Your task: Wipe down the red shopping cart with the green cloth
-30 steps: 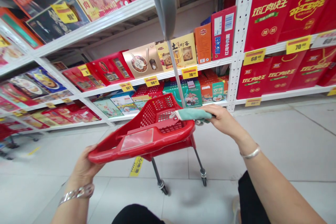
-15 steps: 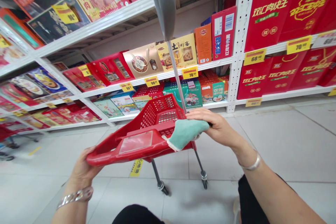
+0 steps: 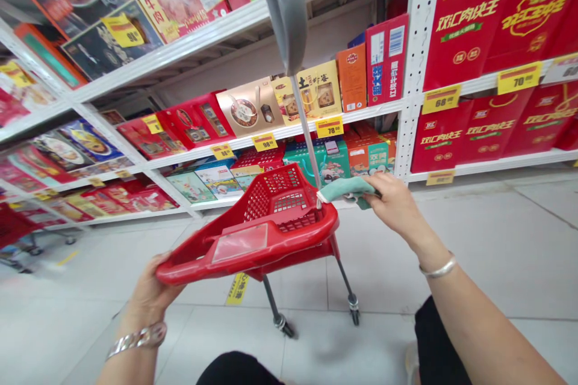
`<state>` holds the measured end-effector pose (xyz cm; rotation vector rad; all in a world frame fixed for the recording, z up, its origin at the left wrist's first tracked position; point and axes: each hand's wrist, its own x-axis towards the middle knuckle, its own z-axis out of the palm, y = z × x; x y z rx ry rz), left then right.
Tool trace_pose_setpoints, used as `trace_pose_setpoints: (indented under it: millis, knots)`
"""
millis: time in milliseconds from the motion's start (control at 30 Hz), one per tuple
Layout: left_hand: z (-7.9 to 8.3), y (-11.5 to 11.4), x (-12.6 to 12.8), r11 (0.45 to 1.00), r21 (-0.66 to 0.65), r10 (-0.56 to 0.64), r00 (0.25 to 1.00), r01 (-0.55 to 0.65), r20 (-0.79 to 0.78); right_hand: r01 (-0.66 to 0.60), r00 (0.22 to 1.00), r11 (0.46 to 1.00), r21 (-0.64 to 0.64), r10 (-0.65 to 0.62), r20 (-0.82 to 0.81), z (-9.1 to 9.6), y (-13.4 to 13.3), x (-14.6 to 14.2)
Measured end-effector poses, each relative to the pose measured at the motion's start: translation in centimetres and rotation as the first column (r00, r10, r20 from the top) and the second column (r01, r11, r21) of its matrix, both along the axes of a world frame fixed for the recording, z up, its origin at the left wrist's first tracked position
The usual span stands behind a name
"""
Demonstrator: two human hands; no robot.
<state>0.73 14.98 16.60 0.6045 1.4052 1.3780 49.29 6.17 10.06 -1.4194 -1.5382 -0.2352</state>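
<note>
A red plastic shopping cart point(image 3: 271, 252) stands in front of me on grey legs with casters. My left hand point(image 3: 156, 289) is wrapped round the left end of its handle. My right hand point(image 3: 391, 204) grips a green cleaning cloth point(image 3: 347, 187) just off the right corner of the handle. The cloth's white-edged end reaches to the cart's rim near a grey pole point(image 3: 307, 132). A wide grey piece point(image 3: 286, 18) tops that pole, running up out of view.
White shelves point(image 3: 180, 156) with boxed goods and yellow price tags stand behind the cart. Red gift boxes point(image 3: 465, 24) fill the shelves at right. Another red cart point(image 3: 13, 225) is at the far left. The floor point(image 3: 474, 252) is pale tile.
My right hand has moved slightly right with the cloth, which has come off the handle's right end and is now bunched. My left hand keeps its hold on the handle.
</note>
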Motion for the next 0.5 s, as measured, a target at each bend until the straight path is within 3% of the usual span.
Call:
trace_pose_setpoints:
  millis: [100, 233, 367, 500]
  knots:
    - [-0.3, -0.2, 0.0, 1.0, 0.008, -0.002, 1.0, 0.002, 0.011, 0.068, 0.997, 0.977, 0.201, -0.074, 0.021, 2.6, -2.8, -1.5]
    - [-0.5, -0.7, 0.4, 1.0, 0.008, -0.006, 0.999, 0.005, 0.039, -0.035, 0.991, 0.923, 0.384, -0.019, 0.135, 5.2, -5.9, -7.1]
    - [-0.6, -1.4, 1.2, 0.998, 0.069, 0.004, 0.998, -0.008, 0.056, -0.204, 0.953, 0.896, 0.393, 0.091, 0.288, 4.8, -6.1, -13.3]
    - [-0.9, -1.9, 1.5, 0.996, 0.09, -0.018, 0.996, 0.009, 0.091, -0.256, 0.934, 0.909, 0.329, 0.145, 0.327, 3.7, -5.2, -16.0]
